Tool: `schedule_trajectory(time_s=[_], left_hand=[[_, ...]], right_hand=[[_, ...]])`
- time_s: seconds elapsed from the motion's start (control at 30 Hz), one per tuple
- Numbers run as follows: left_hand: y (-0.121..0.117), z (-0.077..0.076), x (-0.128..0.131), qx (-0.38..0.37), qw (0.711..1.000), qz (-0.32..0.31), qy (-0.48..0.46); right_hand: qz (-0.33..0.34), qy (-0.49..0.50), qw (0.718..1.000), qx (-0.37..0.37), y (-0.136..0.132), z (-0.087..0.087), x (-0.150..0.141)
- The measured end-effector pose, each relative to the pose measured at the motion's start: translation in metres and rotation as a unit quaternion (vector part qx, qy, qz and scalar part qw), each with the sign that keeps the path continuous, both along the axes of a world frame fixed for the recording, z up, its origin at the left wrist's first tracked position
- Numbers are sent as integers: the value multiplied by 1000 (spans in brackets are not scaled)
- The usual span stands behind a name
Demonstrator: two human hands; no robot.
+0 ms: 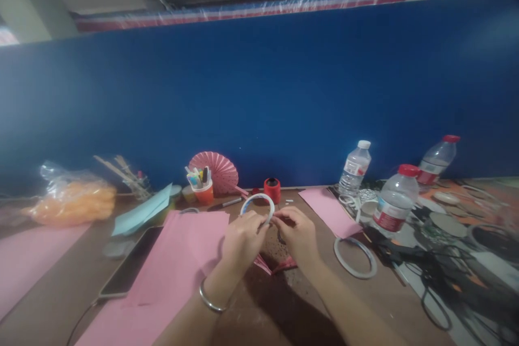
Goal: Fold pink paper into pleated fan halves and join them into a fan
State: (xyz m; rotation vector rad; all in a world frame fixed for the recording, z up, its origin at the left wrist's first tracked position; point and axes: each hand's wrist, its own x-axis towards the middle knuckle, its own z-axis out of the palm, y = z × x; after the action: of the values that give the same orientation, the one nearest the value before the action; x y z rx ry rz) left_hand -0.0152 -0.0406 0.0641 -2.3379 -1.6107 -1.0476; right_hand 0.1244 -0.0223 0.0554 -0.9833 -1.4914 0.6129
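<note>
My left hand [242, 239] is closed around a white roll of tape [258, 198], which stands upright above the table. Close beside it, my right hand [298, 232] pinches at the roll's right edge; whatever sits between its fingertips is too small to make out. Below the hands lie folded pieces of pink-red paper [285, 265], partly hidden by them. Just beyond stands a red spool of thread [272, 191]. A second roll of tape [355, 257] lies flat to the right of my right forearm.
Pink paper sheets [190, 243] and a phone [133, 262] lie left. A pink paper fan [217, 170] and a cup of pens [201, 190] stand at the back. Bottles [395, 200] and tangled cables [438, 265] crowd the right. A blue partition [259, 92] rises behind.
</note>
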Motion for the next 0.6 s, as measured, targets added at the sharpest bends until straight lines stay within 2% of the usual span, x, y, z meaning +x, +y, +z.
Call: schedule_trajectory(time_s=[0.23, 0.47, 0.53, 0.6], left_hand=[[1, 0, 0, 10, 999, -13, 29], [0, 7, 0, -8, 999, -17, 33], [0, 7, 0, -15, 999, -8, 34], [1, 7, 0, -21, 999, -2, 29]], right_hand=[[31, -40, 999, -12, 3, 3, 4], [83, -94, 992, 7, 6, 4, 6], [76, -96, 992, 14, 4, 4, 5], [38, -91, 995, 29, 2, 3, 5]])
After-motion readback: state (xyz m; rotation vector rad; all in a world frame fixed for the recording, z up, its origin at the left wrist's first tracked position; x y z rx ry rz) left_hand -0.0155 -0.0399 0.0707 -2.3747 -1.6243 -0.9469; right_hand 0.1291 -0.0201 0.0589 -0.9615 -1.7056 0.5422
